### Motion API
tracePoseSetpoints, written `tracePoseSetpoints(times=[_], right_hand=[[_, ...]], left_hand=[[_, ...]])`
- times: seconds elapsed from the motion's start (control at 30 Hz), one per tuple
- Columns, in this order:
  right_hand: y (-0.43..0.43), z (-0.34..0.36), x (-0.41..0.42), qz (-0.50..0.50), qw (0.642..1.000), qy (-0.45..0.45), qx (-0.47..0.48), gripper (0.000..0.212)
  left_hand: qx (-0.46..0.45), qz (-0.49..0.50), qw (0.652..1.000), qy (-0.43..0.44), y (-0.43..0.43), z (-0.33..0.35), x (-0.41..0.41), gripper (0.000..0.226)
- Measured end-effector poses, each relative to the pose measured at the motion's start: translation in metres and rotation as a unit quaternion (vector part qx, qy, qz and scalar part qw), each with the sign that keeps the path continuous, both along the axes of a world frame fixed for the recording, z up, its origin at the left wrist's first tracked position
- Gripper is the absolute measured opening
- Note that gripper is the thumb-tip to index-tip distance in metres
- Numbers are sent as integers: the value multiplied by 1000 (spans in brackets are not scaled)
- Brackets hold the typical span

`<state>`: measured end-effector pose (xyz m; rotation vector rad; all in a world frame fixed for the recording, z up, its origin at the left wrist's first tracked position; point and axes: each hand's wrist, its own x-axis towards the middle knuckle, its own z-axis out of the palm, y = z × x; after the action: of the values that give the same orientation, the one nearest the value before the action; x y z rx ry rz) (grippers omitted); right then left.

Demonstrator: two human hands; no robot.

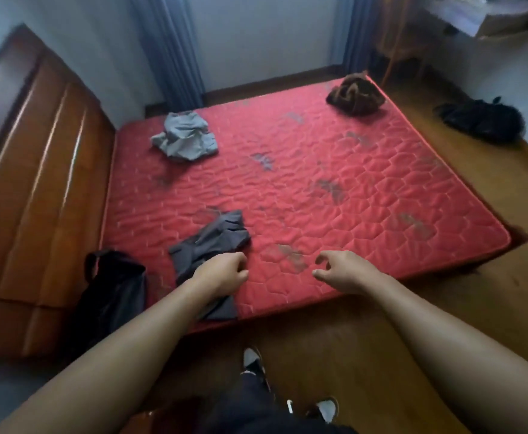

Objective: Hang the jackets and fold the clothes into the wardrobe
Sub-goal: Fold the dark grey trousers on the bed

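Barely begun: dark grey garment, light grey clothing and brown garment crumpled on red mattress. Unclear grip for left hand curled on the dark grey garment; right hand loose, empty.

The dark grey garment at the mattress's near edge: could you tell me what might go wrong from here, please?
One corner of the dark grey garment hangs over the mattress edge, so it may slide to the floor. Only the left hand touches it; the right hand holds nothing, so a lift could bunch it. The mattress bears dark smudges that might soil clothes folded there.
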<state>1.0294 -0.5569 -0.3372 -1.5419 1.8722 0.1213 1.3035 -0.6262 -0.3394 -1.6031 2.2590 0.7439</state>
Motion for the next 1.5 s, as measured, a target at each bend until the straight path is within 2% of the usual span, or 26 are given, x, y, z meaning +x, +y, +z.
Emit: tracePoseSetpoints(times=[0.27,0.53,0.87,1.03,1.17,1.37,1.5], right_hand=[[-89,-14,95,141,990,8,7,47],[-166,-32,153,169,984,43,25,48],[-241,-77,188,228,973,30,34,43],[-281,-138,210,275,961,21,34,35],[-307,-211,235,311,949,21,38,34],[-323,-334,269,376,925,45,21,65],[-324,-401,286,377,925,45,36,86]], left_hand=[[29,126,992,-3,-20,-28,98,40],[39,161,986,17,-81,-49,156,43],[75,215,974,11,-127,-89,186,43],[109,275,955,21,-143,-138,195,48],[141,331,933,13,-150,-210,206,53],[196,426,883,-11,-153,-332,225,61],[192,506,841,26,-166,-402,236,67]])
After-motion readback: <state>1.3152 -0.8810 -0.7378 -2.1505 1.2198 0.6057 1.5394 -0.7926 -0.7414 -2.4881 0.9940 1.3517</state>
